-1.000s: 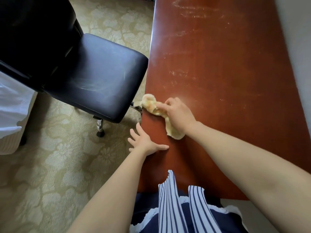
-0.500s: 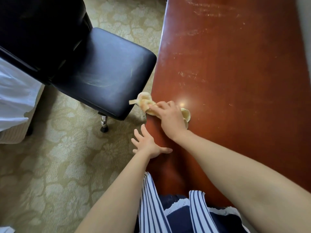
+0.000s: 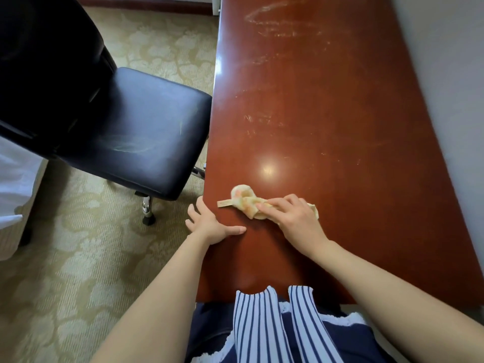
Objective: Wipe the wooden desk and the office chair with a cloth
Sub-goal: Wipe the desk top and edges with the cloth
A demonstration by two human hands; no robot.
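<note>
Cloth [image 3: 245, 203]: near-left part of the worktop [image 3: 327, 113], lying on the wood just inside its left edge, a little to the near side of the bright glare spot.

Right grip [image 3: 293, 218]: laid on top of the cloth, fingers bent over the bunched fabric and pinning it down. Holds nothing else. Likely bears down so that the fabric rubs the wood rather than sliding loose.

Left grip [image 3: 209, 224]: spread and relaxed, holding nothing. The thumb lies on the worktop and the fingers reach past the left edge. Probably a brace for the lean forward.

Cloth axis: long axis runs left–right across the worktop. The knotted bulk and a thin pale strip point left toward the office chair [image 3: 146, 121]. The other end peeps out right of the knuckles.

Pale smears show on the far half of the worktop, so that stretch looks unwiped. The chair seat sits just beside the left edge, within reach for its turn.
</note>
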